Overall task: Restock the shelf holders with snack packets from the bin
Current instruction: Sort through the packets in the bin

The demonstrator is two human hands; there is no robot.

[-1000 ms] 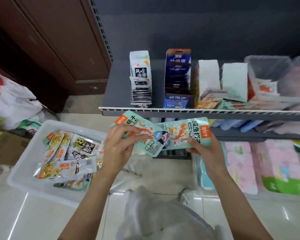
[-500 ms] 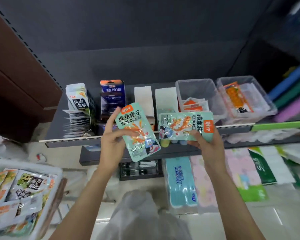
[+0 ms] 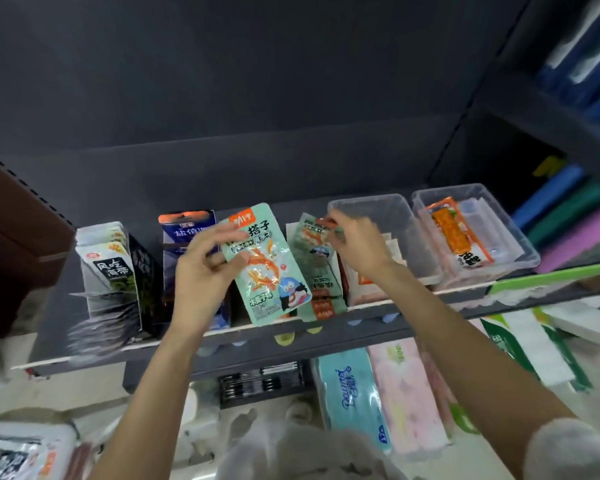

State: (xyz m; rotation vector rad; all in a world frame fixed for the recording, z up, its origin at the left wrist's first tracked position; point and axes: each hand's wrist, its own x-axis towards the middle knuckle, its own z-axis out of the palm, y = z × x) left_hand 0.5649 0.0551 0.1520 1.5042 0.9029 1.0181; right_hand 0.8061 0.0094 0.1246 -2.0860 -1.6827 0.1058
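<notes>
Since half a second ago both hands have risen to the shelf; the right-hand packet has turned from flat to upright over a holder.

Left hand (image 3: 201, 275): fingers and thumb pinch the upper left edge of a mint-green snack packet (image 3: 265, 263), held tilted, orange tab uppermost, printed face to the camera, in front of the shelf holders.

Right hand (image 3: 359, 244): fingertips pinch the top edge of a second mint-green packet (image 3: 317, 268), upright, back face showing, its lower part at the white card holder (image 3: 355, 289); whether it is seated inside cannot be told.

Shelf (image 3: 94, 355): dark grey, pale front strip. From the left: seaweed packet box (image 3: 113, 271), blue box (image 3: 184, 226) partly behind the left hand, the card holders, clear tub (image 3: 406, 223), second clear tub (image 3: 520, 251) holding an orange-printed packet (image 3: 454, 233).

Above the shelf: bare dark back panel, open space over the holders.

Below: tissue packs, teal (image 3: 354, 400) and pink (image 3: 406, 393), on a lower level.

Bottom left corner: white bin (image 3: 66, 431) with further packets, only partly in view, well apart from both hands.
</notes>
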